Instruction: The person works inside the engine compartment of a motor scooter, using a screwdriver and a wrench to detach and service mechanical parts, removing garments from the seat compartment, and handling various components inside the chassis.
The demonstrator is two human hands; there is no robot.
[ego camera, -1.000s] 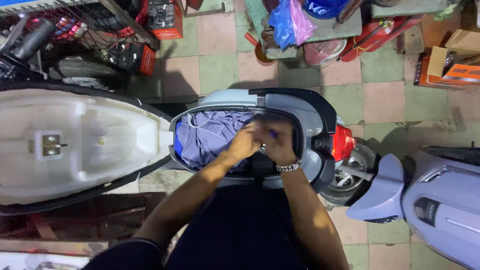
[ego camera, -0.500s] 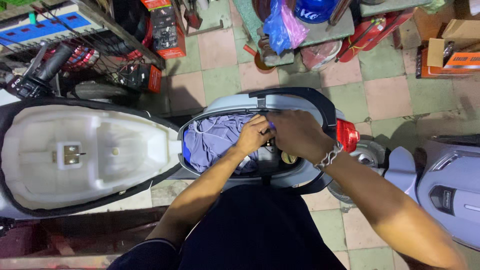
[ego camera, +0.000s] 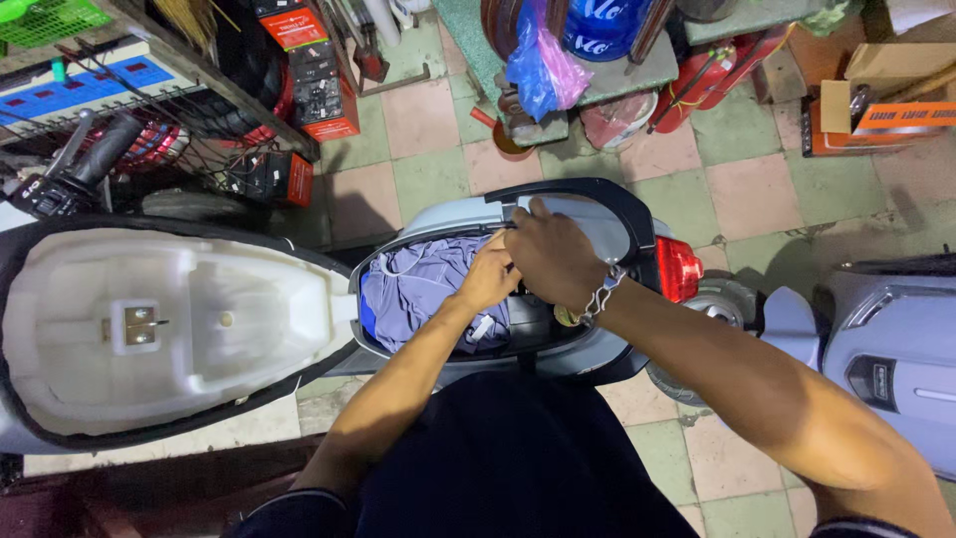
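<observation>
Down in the open under-seat compartment (ego camera: 558, 329) of a pale grey scooter, both hands work close together. Its tub is smooth, dark moulded plastic with a rounded outline, edged by a glossy black rim that curves round the rear end. A soft, crumpled bluish-grey cloth (ego camera: 423, 289) fills the front half of the tub, creased and folded, with a thin white cord lying across its upper edge. The raised seat (ego camera: 159, 329) swings out to the left, showing its hard off-white underside, ribbed and dished, with a small square metal latch plate near the middle and a black vinyl border.

The left hand (ego camera: 490, 274) reaches in from below, forearm slanting up, wrist bent, fingers curled tight at the rear edge of the cloth; what they pinch cannot be told. The right hand (ego camera: 553, 254) comes across from the right with the arm stretched long, back of the hand upward, fingers bent down over the tub's far rim just beside the left hand, touching it. Whether it grips anything is hidden under the knuckles. A metal link bracelet (ego camera: 602, 294) hangs loose at that wrist. Behind the rim sits a red tail light (ego camera: 677, 269), glossy and rounded, above a floor of worn pink and green tiles (ego camera: 757, 189).
</observation>
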